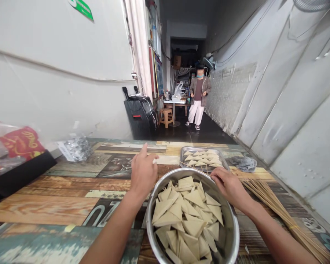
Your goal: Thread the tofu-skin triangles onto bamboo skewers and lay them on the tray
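Round steel bowl point(234, 227) on patchwork wooden surface point(57, 198), heaped with loose pale tofu triangles point(187, 216). Left hand point(143, 172) beside left rim, grip unclear. Right hand point(229, 187) curled over far rim. Rectangular metal tray point(182, 158) beyond holds few skewered pieces. Bamboo skewer bundle point(277, 209) largely unused.

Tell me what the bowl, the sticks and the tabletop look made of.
Bowl: metal, likely stainless steel; brushed silver walls with a bright reflective rim.
Sticks: bamboo or wood by the look; thin, pale tan, matte, bundled.
Tabletop: looks like mismatched painted wood planks with grain and worn paint, but it could be a printed surface; cannot tell.
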A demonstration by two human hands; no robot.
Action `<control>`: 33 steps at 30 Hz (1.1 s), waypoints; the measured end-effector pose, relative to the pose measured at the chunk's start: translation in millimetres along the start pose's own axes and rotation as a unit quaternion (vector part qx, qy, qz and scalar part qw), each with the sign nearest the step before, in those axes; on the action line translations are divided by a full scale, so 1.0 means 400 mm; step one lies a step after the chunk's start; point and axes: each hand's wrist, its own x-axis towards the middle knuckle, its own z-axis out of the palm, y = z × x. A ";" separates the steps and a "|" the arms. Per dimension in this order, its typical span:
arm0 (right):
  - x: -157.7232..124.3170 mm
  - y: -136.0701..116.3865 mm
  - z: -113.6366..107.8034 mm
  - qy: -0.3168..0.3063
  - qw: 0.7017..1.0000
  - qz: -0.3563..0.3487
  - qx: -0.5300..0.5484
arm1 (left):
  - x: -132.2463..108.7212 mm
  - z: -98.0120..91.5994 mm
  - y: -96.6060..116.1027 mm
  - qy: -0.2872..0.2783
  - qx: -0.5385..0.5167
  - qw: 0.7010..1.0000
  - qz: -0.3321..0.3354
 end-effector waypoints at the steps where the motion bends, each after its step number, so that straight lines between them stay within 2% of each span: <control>1: 0.000 0.002 0.001 0.003 1.000 0.003 -0.001 | -0.004 0.002 0.009 0.001 -0.009 1.000 0.013; 4: 0.000 0.007 0.002 0.012 1.000 0.012 -0.005 | -0.018 0.007 0.042 -0.047 -0.066 0.994 0.072; 8: -0.001 0.008 0.002 0.016 1.000 0.022 -0.010 | -0.040 0.018 0.081 -0.212 -0.154 0.947 0.185; 11: -0.001 0.006 0.002 0.015 0.999 0.026 -0.013 | -0.055 0.034 0.094 -0.302 -0.171 0.916 0.199; 15: -0.001 0.003 0.004 0.016 0.999 0.026 -0.012 | -0.058 0.052 0.093 -0.362 -0.198 0.892 0.185; 21: -0.001 0.002 0.007 0.012 1.000 0.023 -0.007 | -0.047 0.060 0.089 -0.370 -0.225 0.888 0.154; 25: -0.001 -0.001 0.005 0.013 1.000 0.024 -0.001 | -0.049 0.057 0.093 -0.330 -0.255 0.900 0.128; 29: -0.001 -0.007 0.002 0.023 0.999 0.028 0.010 | -0.046 0.054 0.093 -0.264 -0.271 0.920 0.106; 31: -0.001 -0.011 0.000 0.026 0.999 0.030 0.016 | -0.042 0.054 0.089 -0.239 -0.324 0.914 0.050; 33: -0.003 -0.016 -0.001 0.030 0.999 0.034 0.023 | -0.038 0.054 0.082 -0.219 -0.388 0.894 -0.039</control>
